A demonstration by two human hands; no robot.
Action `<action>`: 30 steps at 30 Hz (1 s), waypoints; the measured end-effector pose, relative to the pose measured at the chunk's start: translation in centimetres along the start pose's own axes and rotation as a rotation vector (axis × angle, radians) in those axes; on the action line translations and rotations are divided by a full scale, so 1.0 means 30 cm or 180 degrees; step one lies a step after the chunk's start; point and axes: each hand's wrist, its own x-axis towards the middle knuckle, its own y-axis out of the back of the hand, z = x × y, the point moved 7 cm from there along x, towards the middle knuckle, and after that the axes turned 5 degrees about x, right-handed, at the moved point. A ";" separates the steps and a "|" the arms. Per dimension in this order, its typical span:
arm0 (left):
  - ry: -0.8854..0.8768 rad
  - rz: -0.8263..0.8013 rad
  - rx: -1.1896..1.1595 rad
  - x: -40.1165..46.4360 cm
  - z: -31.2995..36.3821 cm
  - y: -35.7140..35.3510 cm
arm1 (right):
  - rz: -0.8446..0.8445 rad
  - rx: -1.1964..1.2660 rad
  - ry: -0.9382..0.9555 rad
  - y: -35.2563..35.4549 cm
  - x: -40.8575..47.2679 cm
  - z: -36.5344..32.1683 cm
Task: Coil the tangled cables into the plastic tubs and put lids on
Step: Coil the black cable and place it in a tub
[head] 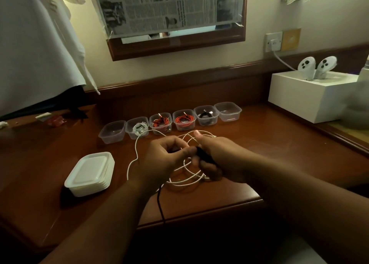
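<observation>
Broadly, surface: glossy dark-brown wooden tabletop (249, 136) against a cream wall.
Writing: newspaper (159, 6) taped over the wood-framed mirror, print unreadable.
Hands: left hand (163, 160) and right hand (217, 158) together, both gripping a thin black cable (201, 154).

- I read this as a bedroom or hotel room: a built-in polished wooden surface (249, 124) against a cream wall.
- Wood-framed mirror (175, 42) papered with newspaper (159, 6); wall socket (273, 42); white garment (36, 44) hanging at left.

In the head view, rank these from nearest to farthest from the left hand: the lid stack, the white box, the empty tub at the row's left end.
From the left hand:
1. Lid stack, to its left.
2. Empty tub, beyond it, left end of row; close to the first.
3. White box, far right.
</observation>
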 end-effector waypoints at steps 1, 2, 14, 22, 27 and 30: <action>0.0112 0.0054 -0.0392 -0.005 -0.010 -0.006 | -0.0355 0.0573 -0.0108 -0.019 -0.010 0.000; 0.0233 0.0117 -0.0688 -0.011 -0.022 -0.018 | -0.0683 0.1059 -0.0170 -0.038 -0.018 -0.005; 0.0906 0.0186 -0.1645 -0.033 -0.056 -0.114 | -0.1709 0.2228 0.0225 -0.115 -0.053 -0.052; 0.1251 -0.0012 -0.1687 -0.074 -0.068 -0.169 | -0.0569 0.2606 0.1311 -0.054 -0.036 -0.123; 0.0972 -0.0366 -0.0728 -0.079 -0.072 -0.145 | 0.1116 -0.0351 0.1725 0.066 -0.039 -0.162; 0.0139 -0.0620 0.0941 -0.064 -0.017 -0.087 | 0.1289 -0.2216 0.1234 0.025 -0.017 -0.117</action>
